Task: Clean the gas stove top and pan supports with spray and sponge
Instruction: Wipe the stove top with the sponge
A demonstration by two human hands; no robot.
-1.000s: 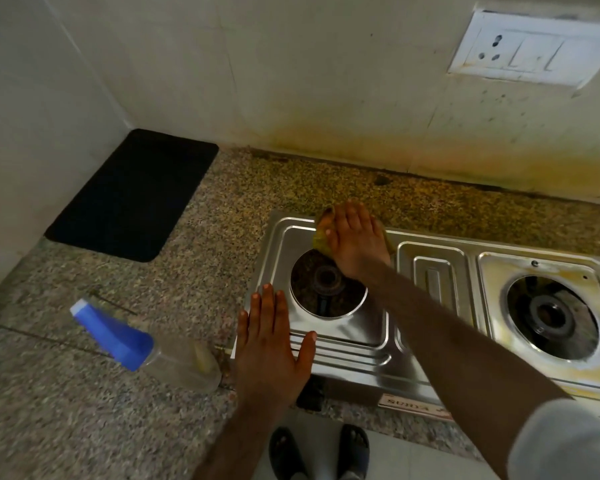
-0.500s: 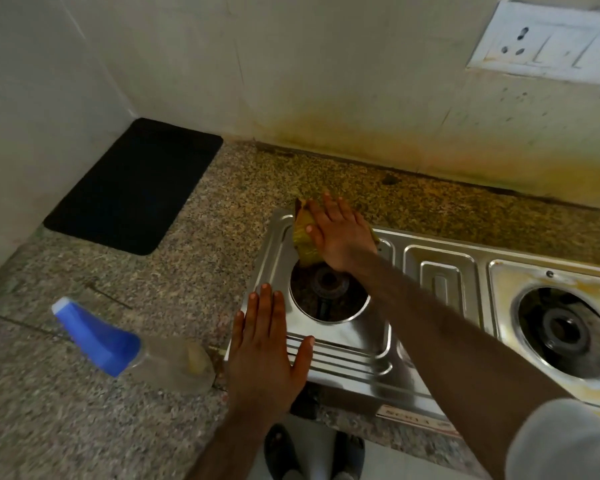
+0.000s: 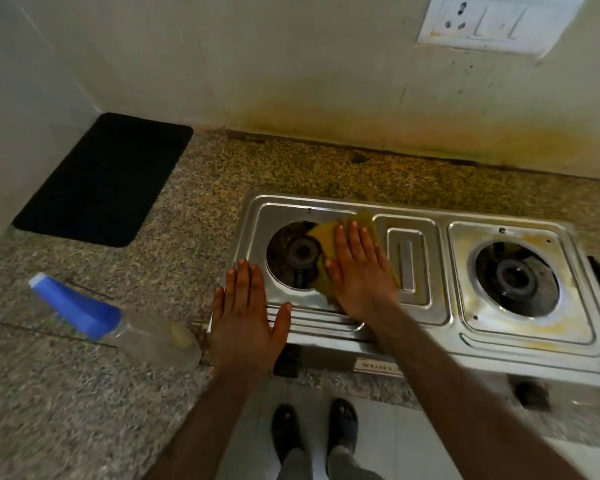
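Currently right hand (image 3: 359,271) flat on yellow-green sponge cloth (image 3: 329,230), left hand (image 3: 246,318) spread, bracing steel stove's (image 3: 413,348) front-left corner; cloth could snag the open burner (image 3: 300,252).

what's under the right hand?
A yellow-green sponge lies flat under the right hand, on the stove top beside the left burner opening. Its edges show around the fingers; the part under the palm is covered.
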